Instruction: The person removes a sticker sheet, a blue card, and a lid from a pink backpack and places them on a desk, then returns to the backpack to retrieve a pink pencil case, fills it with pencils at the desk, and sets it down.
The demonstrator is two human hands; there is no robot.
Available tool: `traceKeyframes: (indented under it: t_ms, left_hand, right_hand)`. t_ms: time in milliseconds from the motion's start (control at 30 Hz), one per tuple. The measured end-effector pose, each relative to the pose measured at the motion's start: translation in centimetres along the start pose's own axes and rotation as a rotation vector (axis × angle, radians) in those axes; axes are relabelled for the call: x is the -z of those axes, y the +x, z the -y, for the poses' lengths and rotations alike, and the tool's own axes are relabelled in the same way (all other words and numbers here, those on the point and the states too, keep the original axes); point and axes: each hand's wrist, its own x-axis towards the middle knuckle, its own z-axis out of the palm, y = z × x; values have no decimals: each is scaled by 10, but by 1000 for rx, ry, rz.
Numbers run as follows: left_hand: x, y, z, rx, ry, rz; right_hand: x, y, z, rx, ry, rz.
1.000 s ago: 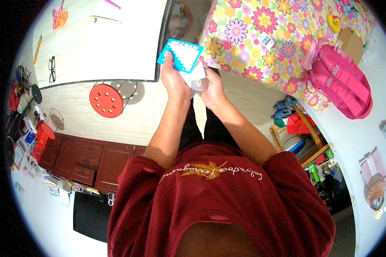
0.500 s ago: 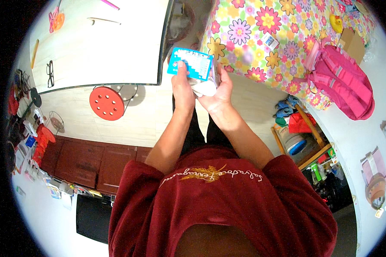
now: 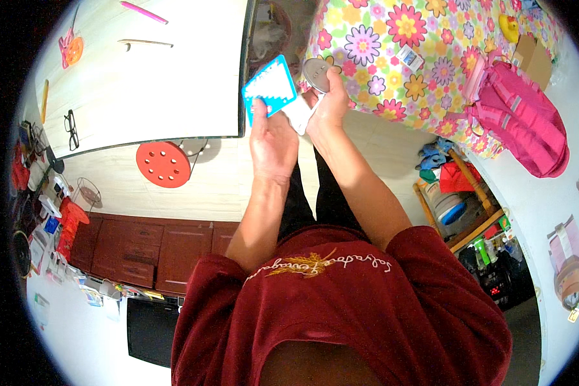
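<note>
A flat, rectangular blue card with a white stepped pattern [image 3: 270, 85] is in front of the person, in the left hand [image 3: 273, 147], tilted with its patterned face up; the thumb is pressed on that face near the lower edge, and the other fingers are mostly hidden behind. The right hand [image 3: 330, 108] has its thumb clamped at the rim of a round, grey, flat-faced disc [image 3: 316, 74], its other fingers largely out of sight. Between the hands is a crumpled-looking white piece [image 3: 297, 116] (whether it is joined to the card, I cannot tell), touching the right hand.

To the left is a pale, dark-edged tabletop [image 3: 174, 90] bearing black-framed glasses [image 3: 71, 130] and a slim magenta pen [image 3: 144, 12]. Just below its near edge is a round red stool seat with holes [image 3: 163, 165]. To the right, a bright flower-printed cloth [image 3: 376, 85] bears a small white packet [image 3: 410, 58], and farther right is a pink fabric backpack [image 3: 520, 119]
</note>
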Motion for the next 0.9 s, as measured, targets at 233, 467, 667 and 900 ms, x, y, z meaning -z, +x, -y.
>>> traceKeyframes:
  t_ms: [233, 467, 667, 900]
  left_hand:
    - [4, 4, -28, 68, 298, -134]
    - [23, 18, -29, -38, 169, -190]
    - [48, -2, -83, -344, 462, -115]
    - [141, 13, -103, -658, 774, -350]
  right_hand:
    - [-4, -9, -17, 565, -1018, 527]
    - [7, 7, -9, 397, -932, 643]
    - [-2, 120, -31, 525, -585, 242]
    - [-8, 302, -174, 1399, -1701, 672]
